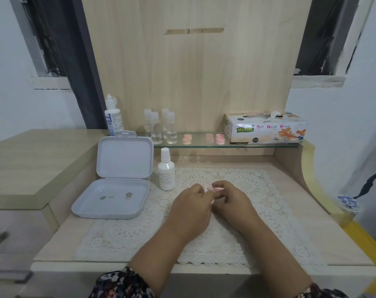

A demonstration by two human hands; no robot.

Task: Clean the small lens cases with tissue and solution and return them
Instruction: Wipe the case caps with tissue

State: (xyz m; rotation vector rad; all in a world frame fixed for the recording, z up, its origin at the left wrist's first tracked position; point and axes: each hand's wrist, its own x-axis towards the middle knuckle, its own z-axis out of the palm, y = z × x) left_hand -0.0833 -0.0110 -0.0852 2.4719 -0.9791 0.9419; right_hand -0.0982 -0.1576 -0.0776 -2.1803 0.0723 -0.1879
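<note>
Grey plastic comes first on our left: a hinged box [116, 190] lies open on the desk, lid propped upright, with two small round lenses [115, 196] resting in its shallow tray. Behind it stands a tall solution bottle [113, 117] with blue print. Just right of the box, a small white bottle [166, 172] stands upright at the edge of the lace mat [258, 190]. Above, on the glass shelf [202, 145], we see four clear vials [160, 127], then pink lens cases [187, 139] in two small groups. Over the middle of the mat, our left hand [191, 206] and right hand [231, 201] meet, fingers of both curled in and pinching one small pink lens case [209, 188] between them; most of it is hidden by our fingertips. Farther right, on the shelf's end, sits a tissue box [266, 127] with a sheet poking out of its top.
</note>
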